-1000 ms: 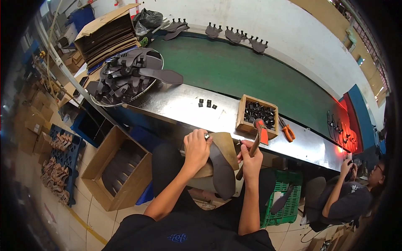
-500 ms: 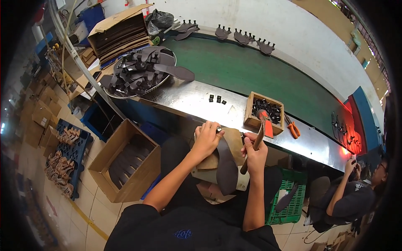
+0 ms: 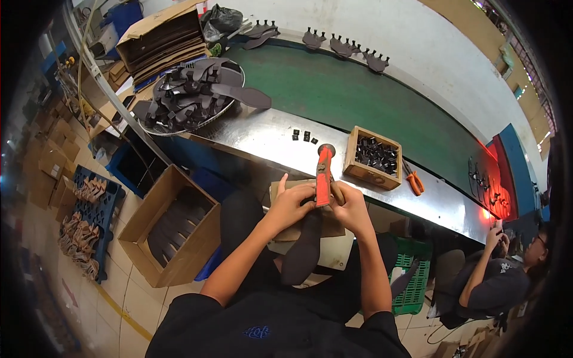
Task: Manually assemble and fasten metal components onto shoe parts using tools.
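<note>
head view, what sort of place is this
Most likely a shoe workshop or factory: a red hammer is held over a dark sole, tan strappy shoes stand at the left, and a long green belt lies ahead.

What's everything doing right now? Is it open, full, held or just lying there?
Hammer: held in the right hand
Right hand: closed around the hammer's handle
Dark sole: partly covered by hands
Left hand: at the sole's far end, fingertips partly hidden
Wooden box: open, filled with black pieces
Pliers: lying on the bench
Cardboard box: open, soles inside
Wire basket: heaped full
Red light: on
</note>
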`<move>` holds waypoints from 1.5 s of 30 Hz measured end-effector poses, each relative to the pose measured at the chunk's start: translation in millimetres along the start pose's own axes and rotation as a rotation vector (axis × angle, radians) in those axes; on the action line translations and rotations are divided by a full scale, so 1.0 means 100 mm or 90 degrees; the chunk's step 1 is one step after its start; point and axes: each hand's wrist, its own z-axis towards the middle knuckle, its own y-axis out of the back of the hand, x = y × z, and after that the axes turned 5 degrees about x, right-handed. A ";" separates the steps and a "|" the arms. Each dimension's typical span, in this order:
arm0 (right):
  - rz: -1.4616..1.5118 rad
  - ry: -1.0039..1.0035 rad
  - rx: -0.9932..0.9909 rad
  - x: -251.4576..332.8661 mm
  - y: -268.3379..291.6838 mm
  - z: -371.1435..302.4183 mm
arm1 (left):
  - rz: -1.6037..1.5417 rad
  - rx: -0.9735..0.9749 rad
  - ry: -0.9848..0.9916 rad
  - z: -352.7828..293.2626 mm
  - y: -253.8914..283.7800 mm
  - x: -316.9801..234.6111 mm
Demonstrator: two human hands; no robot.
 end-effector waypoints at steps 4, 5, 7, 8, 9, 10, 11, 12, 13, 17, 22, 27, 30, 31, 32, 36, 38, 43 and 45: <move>-0.026 -0.014 0.013 0.04 -0.01 -0.01 | 0.001 -0.032 -0.005 -0.02 -0.03 0.00; -0.026 -0.005 0.001 0.04 -0.01 -0.02 | -0.003 -0.027 -0.004 -0.02 -0.03 0.00; -0.038 -0.011 0.003 0.01 -0.04 -0.01 | -0.004 -0.037 -0.003 -0.03 -0.01 0.03; -0.050 0.001 -0.002 0.00 -0.06 0.00 | -0.007 -0.036 -0.002 -0.04 -0.02 0.06; -0.061 0.014 -0.008 0.00 -0.09 0.01 | 0.007 -0.037 -0.006 -0.05 -0.03 0.11; -0.045 0.010 -0.007 0.03 -0.10 0.03 | 0.021 -0.039 -0.009 -0.05 -0.04 0.13; -0.046 0.009 -0.005 0.04 -0.09 0.04 | 0.019 -0.041 -0.008 -0.05 -0.05 0.13; -0.052 0.007 -0.006 0.05 -0.08 0.05 | 0.015 -0.048 -0.014 -0.04 -0.06 0.13; -0.057 0.005 -0.008 0.06 -0.08 0.05 | 0.012 -0.055 -0.020 -0.04 -0.07 0.12; -0.119 0.064 0.005 -0.02 -0.09 0.02 | 0.031 -0.022 0.018 -0.06 -0.01 0.06; -0.144 0.095 -0.021 -0.07 -0.16 -0.07 | 0.030 -0.083 -0.028 -0.09 -0.06 0.10; -0.156 0.090 -0.019 -0.07 -0.15 -0.04 | 0.040 -0.085 -0.058 -0.06 -0.07 0.13; -0.158 0.076 0.021 0.01 -0.13 -0.03 | 0.045 -0.097 -0.077 -0.07 -0.08 0.16; -0.155 0.059 0.041 0.04 -0.13 -0.02 | 0.039 -0.102 -0.086 -0.07 -0.08 0.17; -0.156 0.059 0.039 0.05 -0.12 -0.02 | 0.039 -0.101 -0.087 -0.06 -0.07 0.17; -0.162 0.088 0.008 0.01 -0.10 -0.03 | -0.112 -0.116 -0.071 -0.03 0.04 0.11; -0.179 0.115 -0.015 0.03 -0.12 -0.05 | -0.150 -0.086 -0.030 0.00 0.09 0.03; 0.303 -0.127 -0.204 0.51 -0.15 -0.37 | -0.210 -0.082 -0.048 -0.01 0.09 0.07; 0.300 -0.152 -0.214 0.63 -0.13 -0.56 | -0.248 -0.073 -0.031 0.00 0.08 0.05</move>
